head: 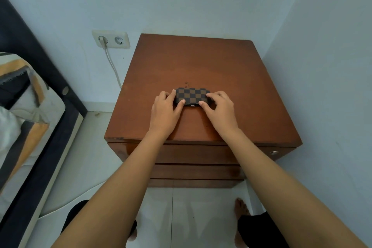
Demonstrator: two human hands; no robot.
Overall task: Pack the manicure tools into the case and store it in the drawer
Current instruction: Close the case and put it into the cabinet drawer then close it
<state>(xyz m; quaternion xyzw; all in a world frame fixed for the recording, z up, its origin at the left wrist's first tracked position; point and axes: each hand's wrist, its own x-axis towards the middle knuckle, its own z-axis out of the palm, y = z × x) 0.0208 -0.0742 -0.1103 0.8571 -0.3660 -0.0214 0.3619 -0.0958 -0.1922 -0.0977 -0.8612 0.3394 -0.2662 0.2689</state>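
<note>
A small brown-and-black checkered case (191, 95) lies closed and flat on top of the brown wooden nightstand (201, 62). My left hand (166, 109) grips the case's left end, thumb on the front edge and fingers at the side. My right hand (219, 109) grips its right end the same way. A small metal clasp shows at the case's front edge between my thumbs. No loose manicure tools are visible. The drawers (193, 154) in the nightstand's front are shut.
A bed with a dark frame and patterned bedding (24, 106) stands at the left. A wall socket with a white cable (110, 39) sits behind the nightstand's left side. Walls close in at the back and right. My feet stand on the pale tiled floor (189, 217).
</note>
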